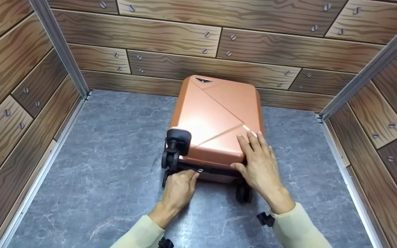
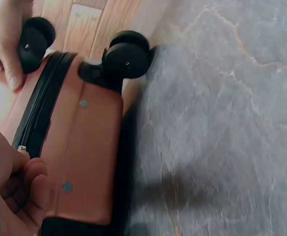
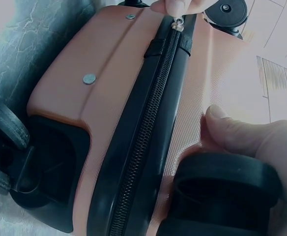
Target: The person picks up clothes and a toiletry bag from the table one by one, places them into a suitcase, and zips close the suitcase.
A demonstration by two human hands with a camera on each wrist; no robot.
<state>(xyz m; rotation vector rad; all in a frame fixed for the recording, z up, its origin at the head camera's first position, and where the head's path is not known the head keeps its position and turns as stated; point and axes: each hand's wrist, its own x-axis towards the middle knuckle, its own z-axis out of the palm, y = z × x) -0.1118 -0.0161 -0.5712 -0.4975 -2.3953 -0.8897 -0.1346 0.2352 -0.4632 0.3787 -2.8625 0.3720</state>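
A copper-pink hard-shell suitcase (image 1: 215, 113) lies flat on the floor, its wheeled end towards me. At that end my left hand (image 1: 179, 187) pinches the small metal zipper pull (image 3: 177, 24) between thumb and finger. The black zipper (image 3: 146, 118) runs along the seam from the pull towards the right-hand wheels, its teeth meshed there. My right hand (image 1: 262, 168) rests spread on the shell's near right corner, thumb (image 3: 217, 115) on the end face beside a black wheel (image 3: 227, 182). Another black wheel (image 1: 179, 139) sticks up at the near left corner.
Grey marbled flooring (image 1: 115, 155) surrounds the suitcase. Wood-patterned panels wall in the back (image 1: 150, 38), left (image 1: 22, 96) and right (image 1: 381, 113), with metal posts in the corners. The suitcase's far end lies close to the back wall.
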